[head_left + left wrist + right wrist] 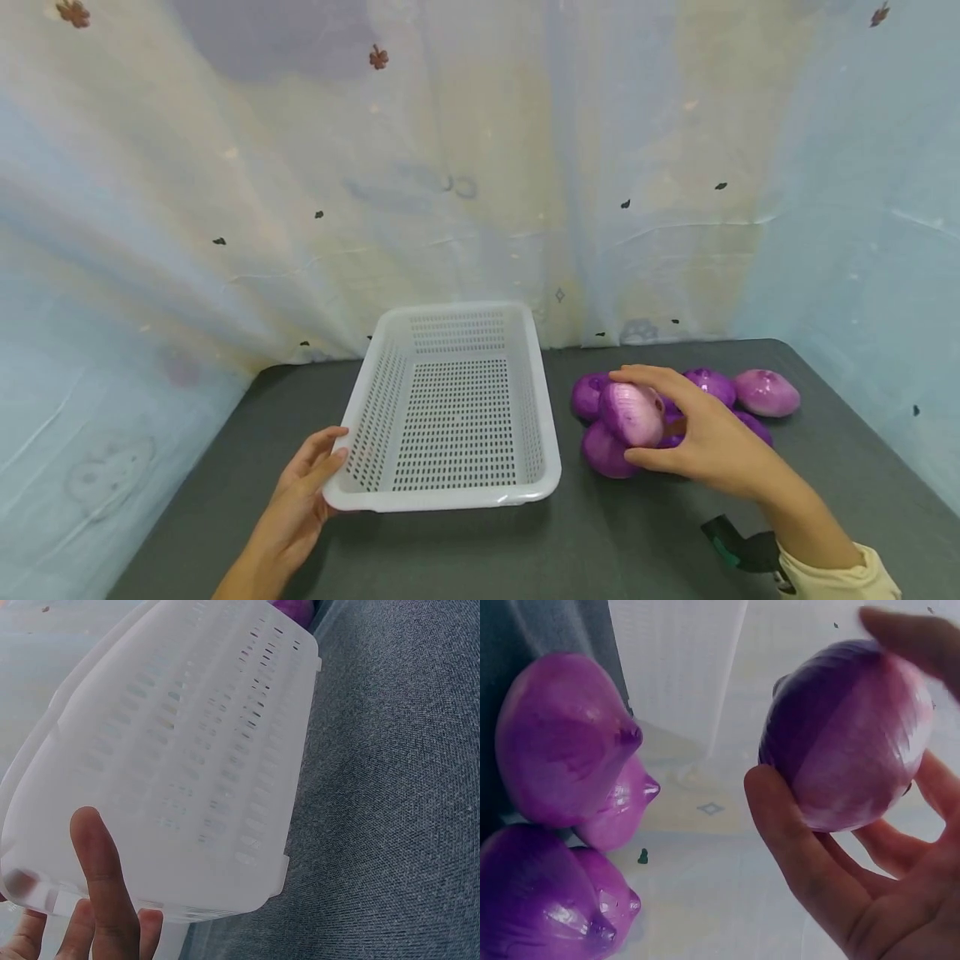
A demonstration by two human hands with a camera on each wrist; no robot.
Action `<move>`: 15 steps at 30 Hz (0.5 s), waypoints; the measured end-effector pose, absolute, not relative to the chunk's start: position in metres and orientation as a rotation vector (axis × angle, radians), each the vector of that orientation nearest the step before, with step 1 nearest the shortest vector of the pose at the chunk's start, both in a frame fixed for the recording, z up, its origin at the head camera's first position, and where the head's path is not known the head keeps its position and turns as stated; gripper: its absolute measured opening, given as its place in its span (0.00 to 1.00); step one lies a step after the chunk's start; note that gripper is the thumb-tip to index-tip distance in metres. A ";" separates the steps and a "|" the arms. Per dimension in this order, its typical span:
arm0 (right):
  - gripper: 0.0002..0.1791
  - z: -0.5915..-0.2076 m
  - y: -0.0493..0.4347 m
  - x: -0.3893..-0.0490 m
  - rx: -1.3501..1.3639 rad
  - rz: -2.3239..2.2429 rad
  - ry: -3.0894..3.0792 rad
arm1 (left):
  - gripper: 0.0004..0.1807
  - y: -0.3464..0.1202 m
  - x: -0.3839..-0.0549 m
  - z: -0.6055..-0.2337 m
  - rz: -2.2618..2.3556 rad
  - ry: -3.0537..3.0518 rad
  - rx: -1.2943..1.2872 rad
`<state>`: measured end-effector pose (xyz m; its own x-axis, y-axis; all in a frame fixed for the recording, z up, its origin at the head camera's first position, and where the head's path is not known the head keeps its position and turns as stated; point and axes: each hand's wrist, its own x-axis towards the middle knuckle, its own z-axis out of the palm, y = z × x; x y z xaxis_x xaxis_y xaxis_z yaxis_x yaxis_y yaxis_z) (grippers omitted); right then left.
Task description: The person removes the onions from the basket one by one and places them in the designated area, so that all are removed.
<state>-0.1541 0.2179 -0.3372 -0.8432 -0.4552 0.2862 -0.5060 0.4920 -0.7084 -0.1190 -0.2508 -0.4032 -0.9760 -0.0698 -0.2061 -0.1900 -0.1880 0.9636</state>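
Observation:
A white plastic basket [450, 502] with slotted walls and floor stands on the dark table, tilted in the left wrist view. At its near left corner my left hand [296, 500] grips the rim, thumb on top. To the right, my right hand [712, 437] holds a purple-and-pale onion [632, 414] between thumb and fingers. The right wrist view shows this onion [847, 742] raised apart from the others. Several more purple onions [609, 450] lie beneath and behind that hand, partly hidden by it. One paler pink onion [767, 393] sits at the far right of the group.
The dark grey table [420, 558] runs back to a pale patterned curtain [480, 183], which also hangs along both sides. A black strap [738, 546] is at my right wrist, beside a cream sleeve [840, 575].

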 end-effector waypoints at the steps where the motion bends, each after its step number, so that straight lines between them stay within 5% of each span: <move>1: 0.44 -0.337 0.219 -0.155 0.861 1.290 -2.657 | 0.14 -0.251 -0.119 -0.403 2.340 1.954 -0.315; 15: 0.51 -0.342 0.223 -0.162 0.886 1.223 -2.629 | 0.13 -0.252 -0.118 -0.403 2.348 1.947 -0.274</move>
